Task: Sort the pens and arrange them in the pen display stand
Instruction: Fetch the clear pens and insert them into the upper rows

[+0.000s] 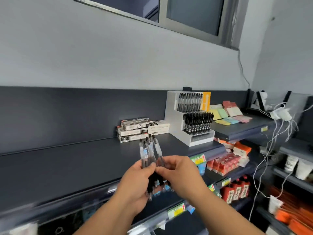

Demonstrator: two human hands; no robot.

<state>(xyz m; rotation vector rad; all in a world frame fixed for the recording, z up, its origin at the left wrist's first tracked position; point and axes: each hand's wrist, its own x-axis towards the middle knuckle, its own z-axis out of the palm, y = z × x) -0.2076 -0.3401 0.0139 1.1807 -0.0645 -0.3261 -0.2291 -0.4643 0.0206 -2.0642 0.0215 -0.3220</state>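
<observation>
Left hand (135,182) grips a bundle of pens (149,153), fingers curled round the black lower ends, thumb pressed on the clear barrels. Right hand (179,173) pinches the same bundle from the right, thumb tip against the barrels just beside the left thumb. Both hands are clenched on the pens. The bundle is held in the air, roughly upright and fanned slightly, black clicker ends pointing up and away. Exact pen count cannot be told.

The pens sit above the near edge of a dark shelf (67,167), not touching it. On the shelf, far right of the hands, stands a white stepped display stand (172,112). Its upper row (189,101) holds black-capped pens upright, and a lower row (198,122) is packed with more black pens. Just left of the stand, against the back panel, lies a stack of pen boxes (135,129).

Right of the stand, pastel sticky notes (225,116) lie on the next shelf section. White cables (279,116) hang at far right. Red packs (225,163) fill the shelf below. A window (191,12) is set in the wall above.
</observation>
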